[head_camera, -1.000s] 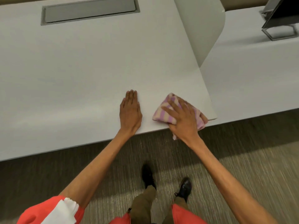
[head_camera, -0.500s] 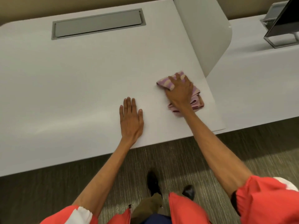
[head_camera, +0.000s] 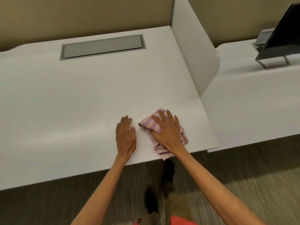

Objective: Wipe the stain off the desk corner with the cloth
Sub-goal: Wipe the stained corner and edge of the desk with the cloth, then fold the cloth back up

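Observation:
A pink and cream striped cloth (head_camera: 148, 123) lies bunched on the white desk (head_camera: 81, 98), near its front right corner (head_camera: 212, 143). My right hand (head_camera: 167, 130) presses flat on top of the cloth, fingers spread, covering most of it; a fold of the cloth hangs just over the front edge. Just to the left of the cloth, my left hand (head_camera: 125, 137) rests palm down on the bare desk, holding nothing. I cannot make out any stain on the surface.
A grey cable hatch (head_camera: 102, 47) is set into the back of the desk. A white divider panel (head_camera: 193, 51) stands along the right edge. Beyond it, a neighbouring desk (head_camera: 253, 101) carries a dark monitor (head_camera: 282, 34) on a metal stand. Carpet lies below.
My right hand has dragged the cloth back from the middle right of the desk toward the front edge. The left hand has stayed flat in place. The camera view has tilted up.

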{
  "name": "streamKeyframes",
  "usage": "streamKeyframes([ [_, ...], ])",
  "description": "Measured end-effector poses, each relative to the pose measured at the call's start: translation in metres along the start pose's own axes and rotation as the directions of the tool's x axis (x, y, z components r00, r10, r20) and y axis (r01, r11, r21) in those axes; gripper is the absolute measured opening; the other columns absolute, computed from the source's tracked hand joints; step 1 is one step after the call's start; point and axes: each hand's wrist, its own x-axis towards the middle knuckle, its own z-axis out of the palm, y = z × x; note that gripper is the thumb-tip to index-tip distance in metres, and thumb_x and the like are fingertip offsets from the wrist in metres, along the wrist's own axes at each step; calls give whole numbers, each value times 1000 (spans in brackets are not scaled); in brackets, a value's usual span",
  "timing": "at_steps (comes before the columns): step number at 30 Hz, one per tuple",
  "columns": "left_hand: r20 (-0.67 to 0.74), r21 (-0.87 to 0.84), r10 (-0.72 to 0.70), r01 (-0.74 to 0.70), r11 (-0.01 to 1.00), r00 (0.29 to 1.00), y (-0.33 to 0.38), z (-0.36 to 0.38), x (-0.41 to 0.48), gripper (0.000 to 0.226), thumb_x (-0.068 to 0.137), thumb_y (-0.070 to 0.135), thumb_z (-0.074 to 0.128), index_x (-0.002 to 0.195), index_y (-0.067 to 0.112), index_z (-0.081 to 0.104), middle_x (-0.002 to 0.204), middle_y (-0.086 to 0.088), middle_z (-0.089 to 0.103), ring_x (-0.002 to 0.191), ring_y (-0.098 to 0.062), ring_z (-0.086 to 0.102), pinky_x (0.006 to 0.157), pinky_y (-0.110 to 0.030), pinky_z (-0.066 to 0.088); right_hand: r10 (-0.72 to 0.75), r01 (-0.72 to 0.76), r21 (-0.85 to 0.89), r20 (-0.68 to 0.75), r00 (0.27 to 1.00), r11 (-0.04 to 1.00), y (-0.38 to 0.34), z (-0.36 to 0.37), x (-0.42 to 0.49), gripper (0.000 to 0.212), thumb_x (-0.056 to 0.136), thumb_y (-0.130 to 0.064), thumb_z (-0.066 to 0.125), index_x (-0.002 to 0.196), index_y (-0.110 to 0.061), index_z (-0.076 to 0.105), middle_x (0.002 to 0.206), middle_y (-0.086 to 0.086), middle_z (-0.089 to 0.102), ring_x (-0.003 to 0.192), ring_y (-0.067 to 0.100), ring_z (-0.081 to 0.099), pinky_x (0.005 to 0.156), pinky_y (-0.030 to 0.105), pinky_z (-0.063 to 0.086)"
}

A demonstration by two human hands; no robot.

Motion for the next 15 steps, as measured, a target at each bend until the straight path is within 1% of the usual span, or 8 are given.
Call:
streamKeyframes([
  [2,24,-20,-103,103,994,994,18,2,-4,55,102,41,28,145,12,44,159,-5,32,150,-18,22,124,-34,7,-7,7,15,51,999,1000,2,-5,8,72,84,-73,37,145,-35,40,160,1,26,150,27,15,121,54,11],
  [4,76,-13,-206,207,978,976,43,8,-6,56,103,48,30,143,13,47,159,-8,33,150,-21,23,124,-38,9,-10,-6,99,166,986,995,3,-10,15,76,81,-76,37,146,-37,37,162,-1,22,151,25,9,121,54,9],
  [6,116,-28,-272,277,961,955,67,14,-13,57,98,53,37,136,13,54,150,-11,47,142,-27,38,120,-44,26,-31,-32,232,261,965,972,9,-19,18,72,82,-73,42,147,-41,34,163,-4,20,151,22,8,122,52,12],
  [8,146,-178,-341,364,914,929,87,15,-17,58,86,60,52,126,18,56,130,-5,61,120,-25,57,104,-43,45,-81,-20,360,263,961,933,24,-30,19,65,84,-65,51,145,-43,38,161,-3,26,150,21,17,122,44,18],
  [9,182,-280,-378,416,865,908,95,15,-18,59,81,58,60,126,21,54,124,-1,63,112,-21,61,98,-40,49,-102,-8,407,249,963,914,34,-36,20,63,85,-59,58,144,-43,41,159,-3,32,148,20,23,120,39,21],
  [11,271,-461,-379,464,756,885,106,17,-18,56,81,43,74,127,24,49,123,5,61,108,-12,62,93,-34,50,-119,-2,458,234,965,889,48,-48,23,65,83,-55,68,142,-40,46,153,-6,41,142,16,34,118,31,27],
  [13,275,-524,-365,456,719,890,113,16,-12,54,81,27,78,126,20,50,122,2,63,108,-12,63,94,-36,53,-130,-8,496,242,962,868,51,-59,29,69,79,-56,72,141,-38,48,150,-11,45,138,12,38,117,35,31],
  [15,242,-556,-380,448,700,893,117,13,-4,51,81,16,77,124,20,52,120,0,64,106,-14,63,92,-39,54,-157,-20,560,267,951,828,49,-64,31,71,75,-52,77,139,-41,48,149,-14,45,138,8,36,118,37,31],
])
